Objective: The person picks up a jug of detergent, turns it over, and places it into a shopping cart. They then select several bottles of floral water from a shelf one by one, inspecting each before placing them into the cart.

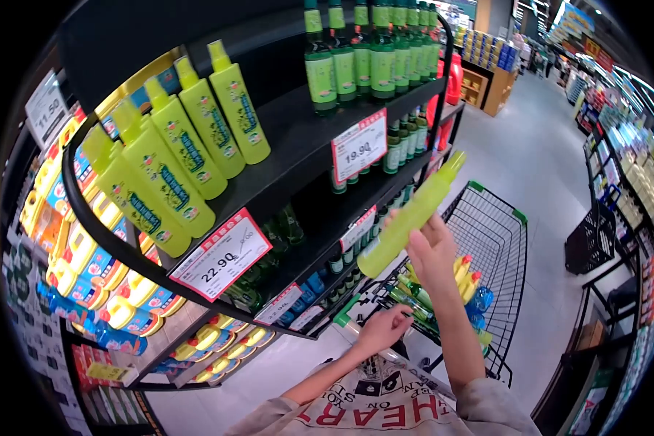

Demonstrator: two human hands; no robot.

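My right hand [432,251] is closed around a yellow-green spray bottle [410,218], raised and tilted beside the shelf with its nozzle end up and to the right. Below it, my left hand [386,328] hovers near the handle end of a shopping cart [498,251]; its fingers are curled and I see nothing in them. Several matching spray bottles [189,138] stand in rows on the top shelf [298,156] to the left. In the cart lie several bottles with yellow and red caps [466,278] and blue items [479,299].
Dark green bottles with light labels [384,62] fill the shelf's far end. Price tags [224,254] hang along its edge. Yellow jugs [98,261] are stacked at the left. A black basket [591,236] is beside the right-hand shelves, across the grey aisle floor [519,145].
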